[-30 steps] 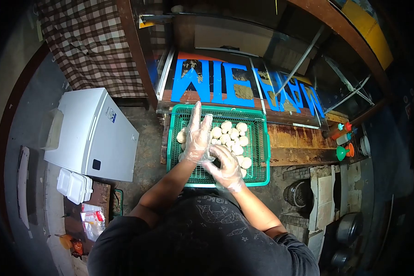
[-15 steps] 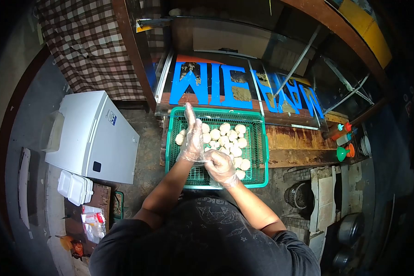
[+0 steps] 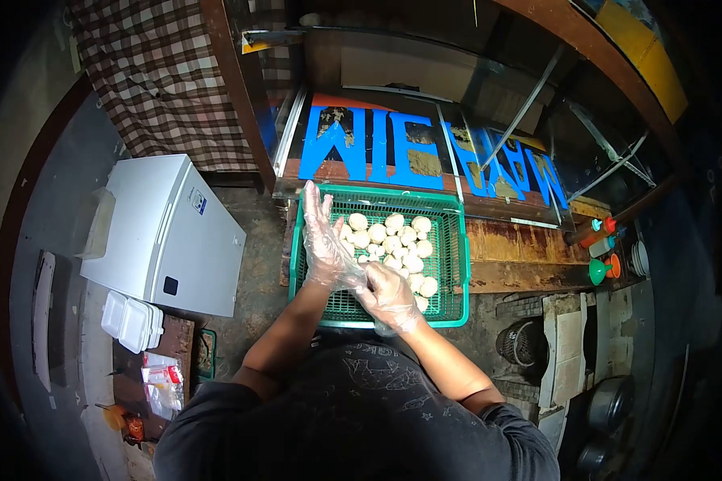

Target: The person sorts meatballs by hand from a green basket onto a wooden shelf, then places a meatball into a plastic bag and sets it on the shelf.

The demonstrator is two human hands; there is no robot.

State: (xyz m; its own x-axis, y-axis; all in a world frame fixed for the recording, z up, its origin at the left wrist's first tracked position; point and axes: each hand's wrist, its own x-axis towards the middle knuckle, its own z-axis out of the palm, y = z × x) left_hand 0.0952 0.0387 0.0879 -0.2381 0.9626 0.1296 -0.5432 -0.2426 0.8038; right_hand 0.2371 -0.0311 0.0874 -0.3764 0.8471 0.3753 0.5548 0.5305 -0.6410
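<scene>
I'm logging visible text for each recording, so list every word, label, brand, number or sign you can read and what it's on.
"MIE": in blue on the left glass pane.
"AYAM": in blue on the right glass pane, worn in places.
Sticker on the white freezer: too small to read.
Red-and-white packet: too blurred.
Dark shirt: print too faint.

Green basket [image 3: 393, 197] partly behind left hand [image 3: 322, 250], checked curtain [image 3: 162, 80] cut off

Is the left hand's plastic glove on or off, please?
On: a clear glove covers the left hand, with loose, shiny plastic around the palm.
</scene>
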